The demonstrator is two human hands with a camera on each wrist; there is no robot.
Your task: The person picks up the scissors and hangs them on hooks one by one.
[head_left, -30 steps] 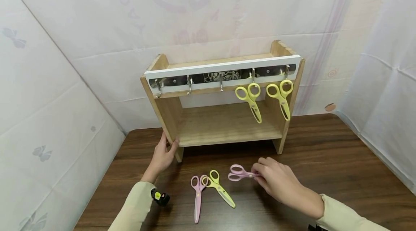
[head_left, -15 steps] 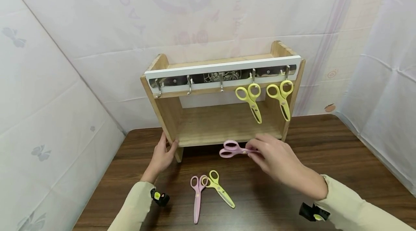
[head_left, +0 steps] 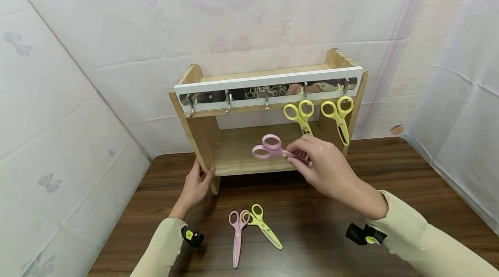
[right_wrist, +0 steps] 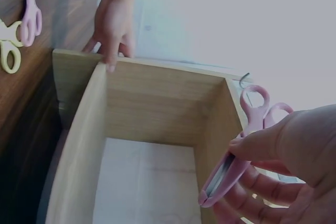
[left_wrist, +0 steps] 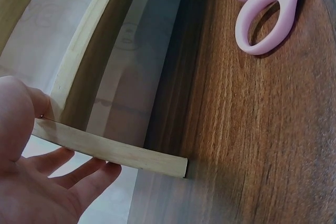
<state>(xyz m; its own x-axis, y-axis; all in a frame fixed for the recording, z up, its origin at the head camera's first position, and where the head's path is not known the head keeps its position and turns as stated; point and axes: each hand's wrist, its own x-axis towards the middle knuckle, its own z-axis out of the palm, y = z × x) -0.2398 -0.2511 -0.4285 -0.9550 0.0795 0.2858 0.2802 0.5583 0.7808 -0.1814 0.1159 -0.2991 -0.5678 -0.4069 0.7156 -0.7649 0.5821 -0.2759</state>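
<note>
My right hand [head_left: 329, 166] pinches a pair of pink scissors [head_left: 277, 151] by the blades, handle loops pointing left, in front of the wooden shelf [head_left: 234, 151]. In the right wrist view the blades of these scissors [right_wrist: 254, 119] lie between thumb and fingers, loops upward. My left hand [head_left: 196, 186] grips the lower left side panel of the shelf, thumb on the near side and fingers round the outer face, as the left wrist view shows. Two yellow scissors, one [head_left: 299, 116] partly covered by my right hand and another [head_left: 340, 116], hang from the two rightmost hooks.
A metal hook strip [head_left: 234, 95] on a white board spans the shelf's top front; its three left hooks are bare. Pink scissors [head_left: 237, 236] and yellow scissors [head_left: 268, 231] lie on the dark wooden table [head_left: 312, 242], handles overlapping. White patterned sheets [head_left: 128, 43] surround the table.
My right hand has lifted the pink scissors from near the tabletop, up and slightly left, to in front of the shelf opening. The left hand keeps its grip on the side panel.
</note>
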